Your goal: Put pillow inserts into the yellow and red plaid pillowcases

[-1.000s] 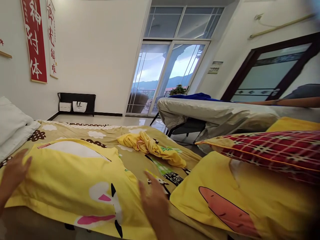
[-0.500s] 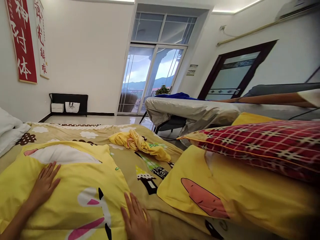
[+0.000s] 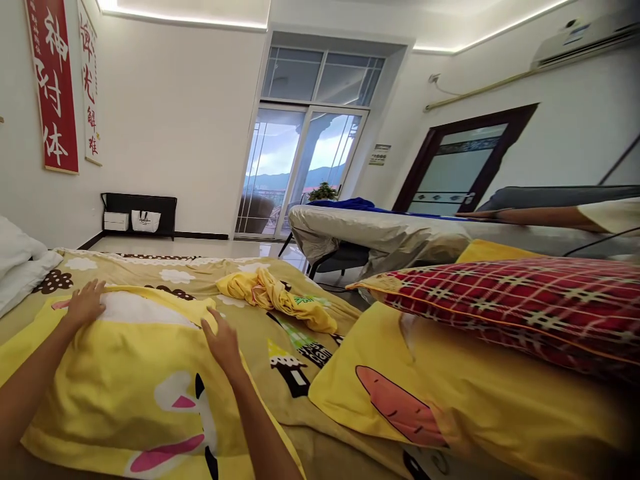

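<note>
A yellow pillowcase [image 3: 135, 367] with a printed rabbit design lies in front of me on the bed. It is filled out, and a white pillow [image 3: 143, 310] shows through the wide slit at its far end. My left hand [image 3: 86, 303] is at the far left corner of that slit, fingers loosely bent and touching the edge. At the far right corner, my right hand [image 3: 221, 339] has thumb and fingers apart beside the yellow flap. The undersides of both hands are hidden.
A crumpled yellow cloth [image 3: 277, 299] lies beyond my right hand on the patterned bedsheet [image 3: 273, 420]. To the right, a red plaid pillow [image 3: 520, 300] rests on another yellow pillow [image 3: 465, 387]. Someone's arm [image 3: 545, 217] reaches over a plastic-covered table [image 3: 390, 228].
Both hands have moved away from me, from the pillowcase's middle and right side to the two corners of its slit. The view has tilted up slightly.
</note>
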`<state>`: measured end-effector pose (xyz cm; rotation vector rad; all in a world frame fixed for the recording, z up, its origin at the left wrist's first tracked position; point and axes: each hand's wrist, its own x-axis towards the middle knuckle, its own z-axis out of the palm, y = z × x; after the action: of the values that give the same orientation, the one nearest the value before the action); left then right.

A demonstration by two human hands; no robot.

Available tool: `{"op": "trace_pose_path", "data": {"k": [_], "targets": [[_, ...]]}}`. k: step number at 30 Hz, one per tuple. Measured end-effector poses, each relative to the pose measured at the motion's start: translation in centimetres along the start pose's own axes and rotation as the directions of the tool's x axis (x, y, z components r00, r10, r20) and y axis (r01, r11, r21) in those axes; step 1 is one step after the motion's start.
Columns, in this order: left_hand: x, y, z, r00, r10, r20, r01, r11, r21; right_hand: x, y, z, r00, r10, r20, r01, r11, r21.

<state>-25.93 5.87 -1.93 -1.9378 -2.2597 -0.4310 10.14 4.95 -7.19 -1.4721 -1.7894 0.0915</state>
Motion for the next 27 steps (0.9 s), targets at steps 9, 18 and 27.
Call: {"op": "trace_pose_path", "data": {"k": [9, 18, 27], "targets": [[0.2, -4.5, 1.6, 0.977, -0.213, 0.021, 0.213, 0.977, 0.034, 1.3, -2.0, 6.8, 0.998, 0.039, 0.04, -0.028, 0.967, -0.254], [-1.1, -10.0, -1.0, 0.862, -0.338, -0.378, 0.185, 0.904, -0.386, 2.2, 1.2, 2.7, 0.99, -0.012, 0.144, 0.04, 0.98, -0.192], [-3.7, -12.1, 2.1, 0.99, -0.09, 0.106, 0.118, 0.946, -0.302, -2.0, 5.1, 4.5, 0.899, 0.041, 0.436, 0.013, 0.993, -0.119]]}}
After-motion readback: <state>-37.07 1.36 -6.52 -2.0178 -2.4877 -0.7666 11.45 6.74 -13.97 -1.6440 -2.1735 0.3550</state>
